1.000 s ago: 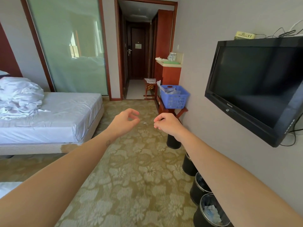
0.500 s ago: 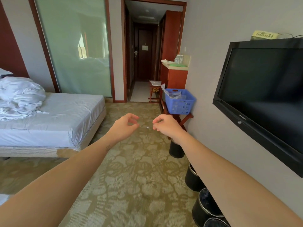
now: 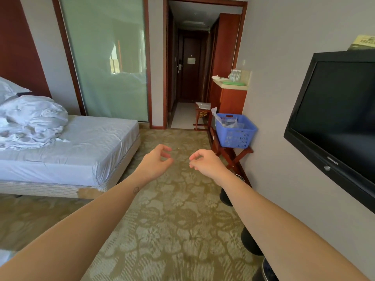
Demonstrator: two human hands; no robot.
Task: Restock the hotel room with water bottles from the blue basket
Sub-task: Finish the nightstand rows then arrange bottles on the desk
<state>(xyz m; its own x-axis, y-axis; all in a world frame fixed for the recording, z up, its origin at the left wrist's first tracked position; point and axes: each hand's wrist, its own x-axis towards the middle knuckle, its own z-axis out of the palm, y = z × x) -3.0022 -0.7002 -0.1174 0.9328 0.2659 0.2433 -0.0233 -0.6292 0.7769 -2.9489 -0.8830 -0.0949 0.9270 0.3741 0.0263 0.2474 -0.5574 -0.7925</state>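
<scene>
A blue basket (image 3: 236,136) sits on a wooden folding rack (image 3: 231,154) against the right wall, ahead of me. Clear plastic-wrapped items (image 3: 226,121) show inside it; single bottles cannot be made out. My left hand (image 3: 156,161) and my right hand (image 3: 205,163) are stretched out in front over the carpet, well short of the basket. Both have loosely curled fingers and hold nothing.
A bed (image 3: 67,151) with crumpled white bedding stands at the left. A black TV (image 3: 334,118) hangs on the right wall, with black bins (image 3: 250,242) on the floor below it. A wooden counter (image 3: 230,94) with cups stands beyond the basket, beside the hallway door.
The view has moved forward, so the basket and counter look nearer and larger. Both hands stay held out in much the same pose.
</scene>
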